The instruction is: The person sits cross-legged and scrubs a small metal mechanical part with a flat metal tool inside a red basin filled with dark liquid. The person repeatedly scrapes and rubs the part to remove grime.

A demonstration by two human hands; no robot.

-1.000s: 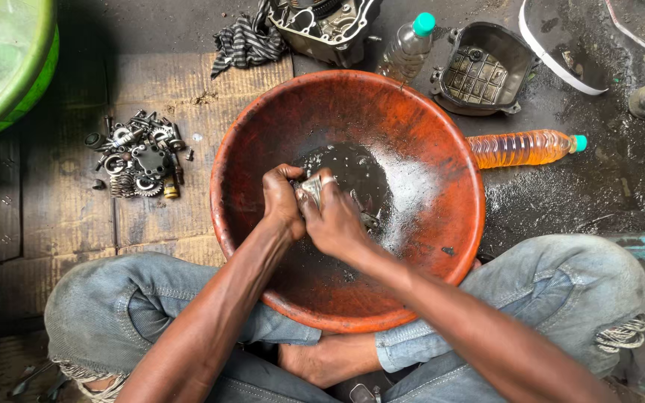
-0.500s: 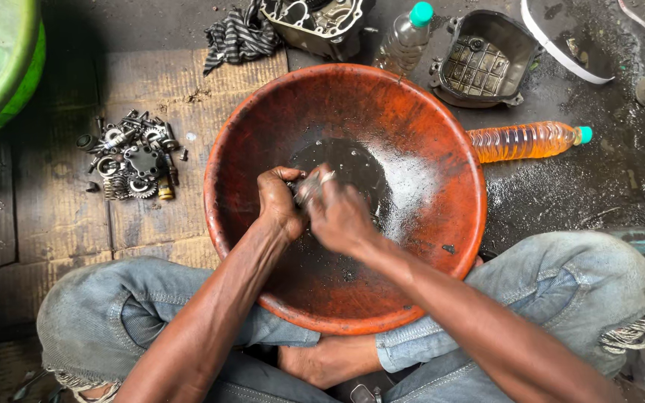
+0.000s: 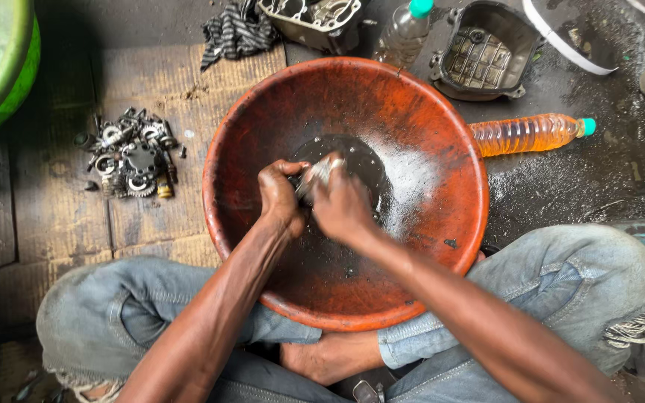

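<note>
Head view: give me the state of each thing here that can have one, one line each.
Left hand: closed on the metal part.
Right hand: closed on the metal part.
Metal part: gripped between both hands, blurred.
Orange basin: upright, dark liquid at bottom.
Amber bottle: lying down, capped, nearly full.
Clear bottle: capped.
Small parts: heaped on cardboard.

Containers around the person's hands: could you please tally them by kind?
Plastic bottles: 2, one clear, one with amber liquid
Basins: 2, one orange, one green
Total: 4
Both hands grip a small metal part over the orange basin.
</note>
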